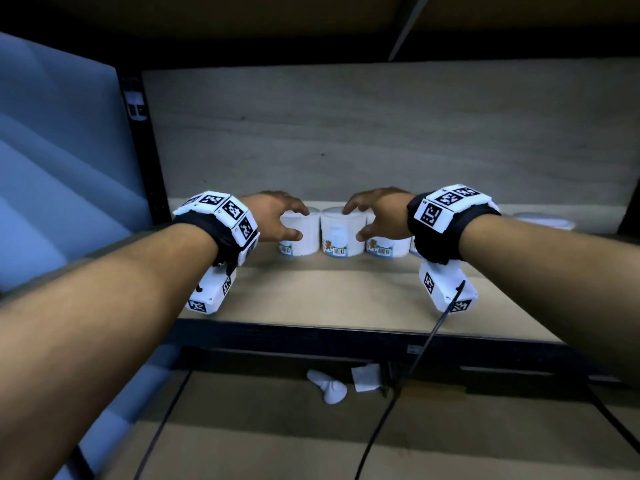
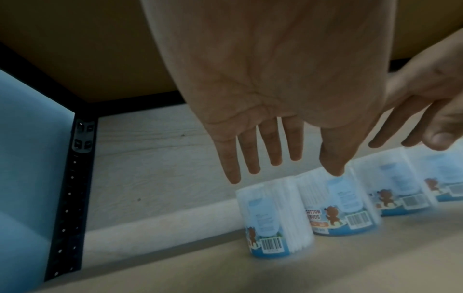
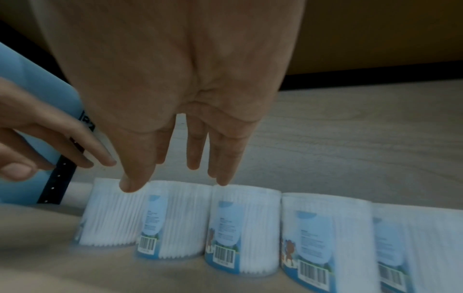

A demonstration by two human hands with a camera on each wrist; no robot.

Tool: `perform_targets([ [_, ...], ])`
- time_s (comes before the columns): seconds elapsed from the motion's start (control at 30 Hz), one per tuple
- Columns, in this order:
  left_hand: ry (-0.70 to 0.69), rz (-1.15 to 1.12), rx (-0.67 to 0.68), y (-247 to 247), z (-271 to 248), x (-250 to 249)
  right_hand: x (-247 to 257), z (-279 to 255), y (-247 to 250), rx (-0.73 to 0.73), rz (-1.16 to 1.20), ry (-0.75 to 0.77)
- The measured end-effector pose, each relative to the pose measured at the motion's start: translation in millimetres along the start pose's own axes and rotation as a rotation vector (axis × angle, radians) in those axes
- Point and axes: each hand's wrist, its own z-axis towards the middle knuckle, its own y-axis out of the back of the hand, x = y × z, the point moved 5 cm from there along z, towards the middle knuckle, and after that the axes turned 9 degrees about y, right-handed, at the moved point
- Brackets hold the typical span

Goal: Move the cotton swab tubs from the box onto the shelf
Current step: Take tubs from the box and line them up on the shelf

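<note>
Left hand [image 1: 277, 216] and right hand [image 1: 379, 213] over row of cotton swab tubs [image 1: 343, 233] upright on shelf [image 1: 346, 292]. Fingers straight, loosely spread, holding nothing. Contact with lids: cannot tell.

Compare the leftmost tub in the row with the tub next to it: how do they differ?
The leftmost tub shows mostly bare white swabs in the right wrist view; the second tub shows its blue label and barcode. The leftmost ends the row; the second has neighbours on both sides. Both stand upright on the shelf.

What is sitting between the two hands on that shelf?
A cotton swab tub stands upright between the left hand and the right hand, in the row at the back of the shelf; the head view shows it.
</note>
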Motion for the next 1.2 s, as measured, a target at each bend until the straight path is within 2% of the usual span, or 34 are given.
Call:
perform_targets([
  [0.37, -0.119, -0.048, 0.073, 38, -65, -41, 19, -85, 31, 0.054, -0.034, 0.017],
  [0.63, -0.225, -0.113, 0.126, 36, -108, -91, 18, -150, 37, 0.061, -0.001, -0.009],
  [0.93, -0.330, -0.234, 0.276, -8, -154, -153, 8, -226, 3, 0.137, 0.084, -0.049],
  [1.07, -0.385, -0.261, 0.324, -35, -166, -163, 6, -246, -26, 0.176, 0.159, -0.056],
  [1.2, -0.373, -0.268, 0.375, -72, -176, -163, 6, -254, -66, 0.219, 0.250, -0.062],
])
